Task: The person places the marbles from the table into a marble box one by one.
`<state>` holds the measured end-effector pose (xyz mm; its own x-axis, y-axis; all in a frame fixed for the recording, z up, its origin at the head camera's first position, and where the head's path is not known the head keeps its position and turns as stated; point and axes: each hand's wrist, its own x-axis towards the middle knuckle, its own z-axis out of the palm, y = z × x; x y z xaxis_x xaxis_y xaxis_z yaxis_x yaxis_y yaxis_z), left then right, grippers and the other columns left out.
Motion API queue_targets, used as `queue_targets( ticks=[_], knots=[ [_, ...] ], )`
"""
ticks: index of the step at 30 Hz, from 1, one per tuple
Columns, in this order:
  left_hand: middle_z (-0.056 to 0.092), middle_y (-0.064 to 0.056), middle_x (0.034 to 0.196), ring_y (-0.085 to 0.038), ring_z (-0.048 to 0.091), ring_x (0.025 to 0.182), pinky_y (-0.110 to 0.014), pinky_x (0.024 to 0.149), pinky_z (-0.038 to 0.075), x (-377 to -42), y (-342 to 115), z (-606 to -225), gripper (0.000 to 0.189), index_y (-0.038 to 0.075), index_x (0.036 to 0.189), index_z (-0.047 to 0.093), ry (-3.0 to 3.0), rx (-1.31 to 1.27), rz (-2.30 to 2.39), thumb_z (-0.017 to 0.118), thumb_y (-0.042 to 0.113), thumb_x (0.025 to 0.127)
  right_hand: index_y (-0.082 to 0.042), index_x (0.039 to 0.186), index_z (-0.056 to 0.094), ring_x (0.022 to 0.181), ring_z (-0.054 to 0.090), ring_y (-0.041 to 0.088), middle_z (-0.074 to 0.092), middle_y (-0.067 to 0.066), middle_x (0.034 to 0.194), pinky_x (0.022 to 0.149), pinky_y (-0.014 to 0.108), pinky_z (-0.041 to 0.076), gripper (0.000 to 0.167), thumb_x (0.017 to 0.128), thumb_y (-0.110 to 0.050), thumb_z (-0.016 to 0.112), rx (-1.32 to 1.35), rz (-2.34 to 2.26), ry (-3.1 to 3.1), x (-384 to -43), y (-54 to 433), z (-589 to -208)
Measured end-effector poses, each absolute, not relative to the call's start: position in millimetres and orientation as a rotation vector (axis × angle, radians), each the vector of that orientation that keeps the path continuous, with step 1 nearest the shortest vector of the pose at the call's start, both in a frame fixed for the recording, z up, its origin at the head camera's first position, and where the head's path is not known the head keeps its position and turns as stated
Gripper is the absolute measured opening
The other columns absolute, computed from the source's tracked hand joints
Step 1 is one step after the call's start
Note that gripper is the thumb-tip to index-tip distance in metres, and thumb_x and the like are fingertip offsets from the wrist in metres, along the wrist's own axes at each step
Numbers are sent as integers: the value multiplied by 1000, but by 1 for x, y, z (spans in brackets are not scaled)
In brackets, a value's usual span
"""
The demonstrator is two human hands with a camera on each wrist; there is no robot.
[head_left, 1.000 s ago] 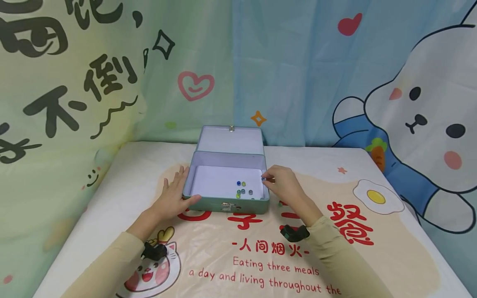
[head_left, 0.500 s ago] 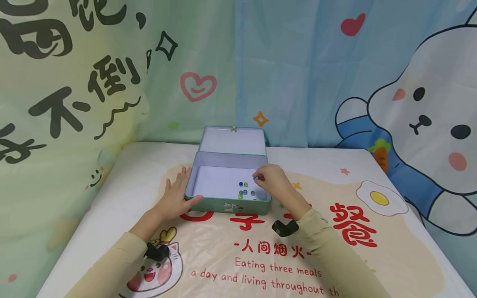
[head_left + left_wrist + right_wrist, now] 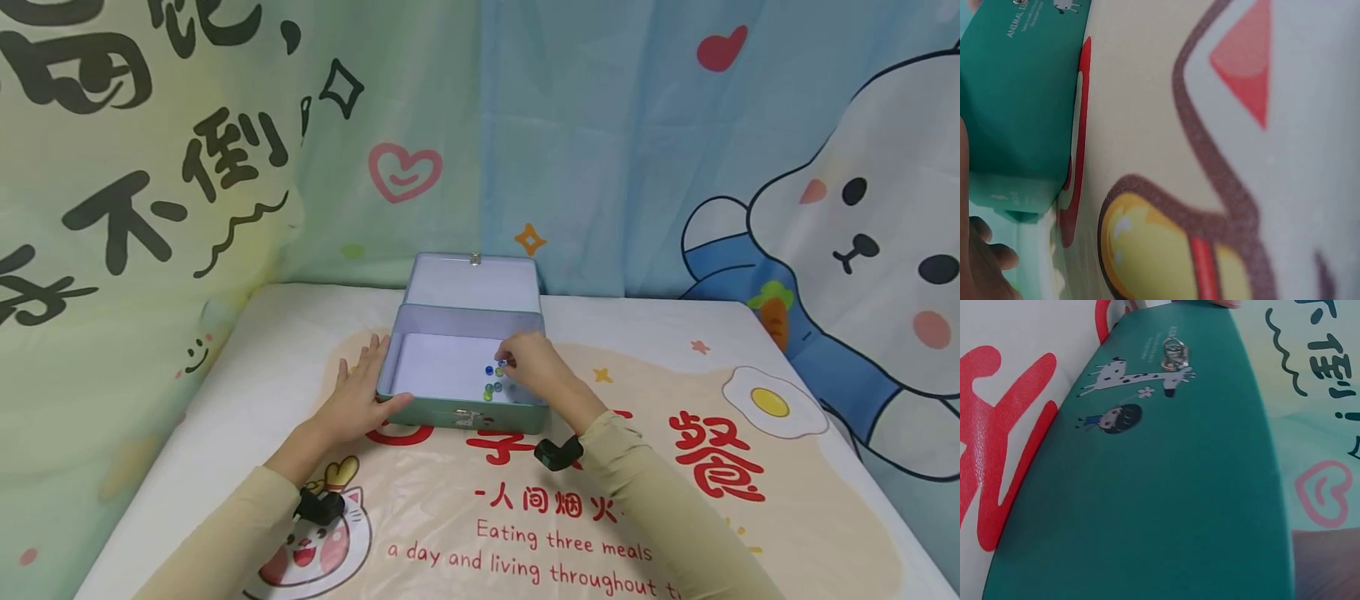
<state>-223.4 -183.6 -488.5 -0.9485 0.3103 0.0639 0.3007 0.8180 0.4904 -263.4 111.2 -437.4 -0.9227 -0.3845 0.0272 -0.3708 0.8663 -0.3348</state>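
A green tin box (image 3: 431,410) with a pale inside stands on the table, its hinged lid (image 3: 476,282) raised at the back. Several small blue and green glass marbles (image 3: 488,395) lie on its floor, right of the middle. My left hand (image 3: 354,408) rests along the box's left side with fingers spread, its thumb across the front left corner. Over the right part of the box, my right hand (image 3: 536,367) pinches a small blue marble (image 3: 502,362) between thumb and fingertips. In the right wrist view the box's front wall (image 3: 1179,487) hides the marbles.
A printed tablecloth (image 3: 435,500) covers the table under the box. Behind it hangs a patterned curtain (image 3: 600,150). A metal clasp (image 3: 468,417) sits on the box's front. Each wrist carries a small black camera, the right one (image 3: 558,454) close before the box.
My right hand has moved left from the box's right rim to over the marbles, carrying the blue marble. The left hand stays against the box.
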Motion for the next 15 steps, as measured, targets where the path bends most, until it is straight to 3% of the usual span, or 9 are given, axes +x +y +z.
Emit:
queue_targets(
  ticks=[9,15],
  knots=[
    [-1,-17,160,-44,7,144,-67,110,-2,-223,-183,-488,100,15,154,-5,2977,494,806,54,60,86,-7,91,71,78,57,16,67,3,84,76,30,51,8,82,-7,72,-675,-390,2973,-267,104,-443],
    [-1,-17,160,-44,6,145,-66,110,-3,-223,-183,-488,99,16,154,-5,2975,488,807,55,58,87,-8,87,72,82,60,17,70,4,88,82,33,52,6,83,-4,69,-681,-299,2959,-270,102,-449]
  ],
)
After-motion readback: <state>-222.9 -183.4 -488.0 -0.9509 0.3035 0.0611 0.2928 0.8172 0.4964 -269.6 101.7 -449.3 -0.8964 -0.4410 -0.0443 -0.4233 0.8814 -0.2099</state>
